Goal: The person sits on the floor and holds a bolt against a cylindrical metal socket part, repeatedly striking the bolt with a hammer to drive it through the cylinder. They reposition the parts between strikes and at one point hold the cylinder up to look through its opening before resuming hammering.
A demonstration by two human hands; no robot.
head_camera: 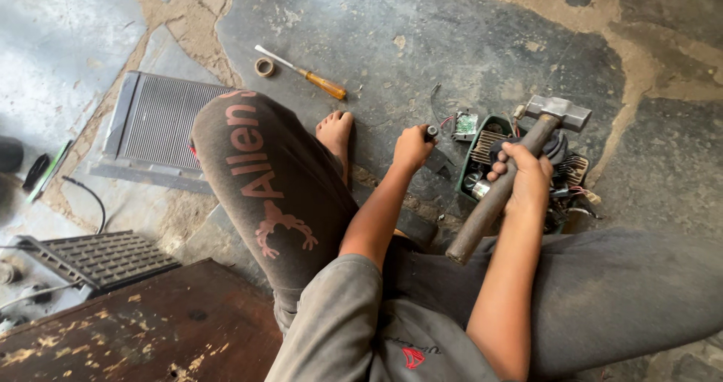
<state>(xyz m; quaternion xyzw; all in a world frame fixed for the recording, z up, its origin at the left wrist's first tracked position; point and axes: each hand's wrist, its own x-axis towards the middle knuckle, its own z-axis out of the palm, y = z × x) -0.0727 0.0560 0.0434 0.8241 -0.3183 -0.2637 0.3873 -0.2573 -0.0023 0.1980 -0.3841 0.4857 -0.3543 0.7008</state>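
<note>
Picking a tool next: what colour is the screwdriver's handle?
Amber-orange, on the screwdriver lying on the floor; head view.

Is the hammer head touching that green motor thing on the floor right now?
Cannot tell. In the head view the hammer head overlaps the far edge of the green device, but looking down from above shows neither contact nor a gap. The right hand holds the handle.

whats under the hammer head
The hammer in the right hand is raised over an opened electrical unit: finned parts and wires show; the hand hides its middle.
</note>
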